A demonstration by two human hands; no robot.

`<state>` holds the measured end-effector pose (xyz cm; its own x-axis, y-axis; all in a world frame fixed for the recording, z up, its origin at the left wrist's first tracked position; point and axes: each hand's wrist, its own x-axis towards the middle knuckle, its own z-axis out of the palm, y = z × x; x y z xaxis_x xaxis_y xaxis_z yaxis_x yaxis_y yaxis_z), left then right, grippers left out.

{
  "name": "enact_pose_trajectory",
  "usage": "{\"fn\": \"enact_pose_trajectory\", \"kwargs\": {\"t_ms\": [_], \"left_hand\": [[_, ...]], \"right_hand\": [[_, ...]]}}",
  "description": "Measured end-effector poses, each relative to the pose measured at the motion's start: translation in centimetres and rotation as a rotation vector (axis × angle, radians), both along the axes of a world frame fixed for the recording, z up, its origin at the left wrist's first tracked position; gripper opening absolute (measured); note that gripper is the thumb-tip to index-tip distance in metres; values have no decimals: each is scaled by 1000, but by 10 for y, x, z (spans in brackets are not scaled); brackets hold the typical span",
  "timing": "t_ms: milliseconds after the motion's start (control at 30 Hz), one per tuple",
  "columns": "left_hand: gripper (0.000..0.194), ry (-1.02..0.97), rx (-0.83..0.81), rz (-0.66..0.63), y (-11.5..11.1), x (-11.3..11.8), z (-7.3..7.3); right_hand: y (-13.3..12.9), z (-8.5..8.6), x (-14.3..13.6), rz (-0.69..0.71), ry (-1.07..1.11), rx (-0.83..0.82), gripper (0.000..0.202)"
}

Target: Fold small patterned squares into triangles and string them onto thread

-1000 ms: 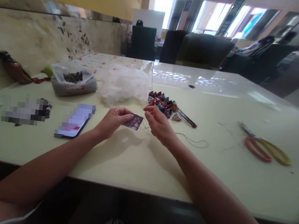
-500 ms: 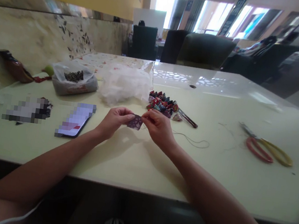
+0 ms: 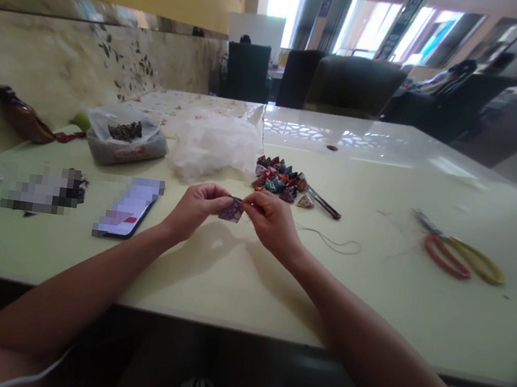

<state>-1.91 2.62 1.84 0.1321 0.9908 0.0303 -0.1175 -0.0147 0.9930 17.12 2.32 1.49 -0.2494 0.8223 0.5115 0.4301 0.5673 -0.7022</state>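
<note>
My left hand (image 3: 201, 210) pinches a small purple patterned piece of fabric (image 3: 232, 211) between thumb and fingers, a little above the table. At the fabric's right edge, the fingers of my right hand (image 3: 273, 217) are pressed together; whatever lies between them is too small to make out. A thin dark thread (image 3: 335, 245) loops on the table to the right of my right hand, and part of it is hidden behind that hand. Just beyond my hands sits a pile of small stuffed fabric pieces (image 3: 279, 177) in several colours.
Beside the pile lie dark-handled snips (image 3: 324, 203). Red-and-yellow-handled scissors (image 3: 460, 255) are at the right. To the left are a phone (image 3: 130, 208), a blurred-out stack (image 3: 44, 191) and a plastic bag (image 3: 126, 144) of dark bits. White stuffing (image 3: 214, 149) lies behind my hands.
The fabric is tilted slightly differently, and my right fingertips have shifted a little along its edge. The whole view has moved slightly; the other things lie as before.
</note>
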Motion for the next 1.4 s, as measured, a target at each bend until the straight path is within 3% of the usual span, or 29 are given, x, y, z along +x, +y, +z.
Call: {"fn": "enact_pose_trajectory", "kwargs": {"t_ms": [733,1400], "left_hand": [[28,286,290,30,-5,0,2],[27,5,-22,-98,4,-4,-1]], "right_hand": [[-2,0,0,14,-36,24,18],[6,0,5,87,98,-88,11]]}}
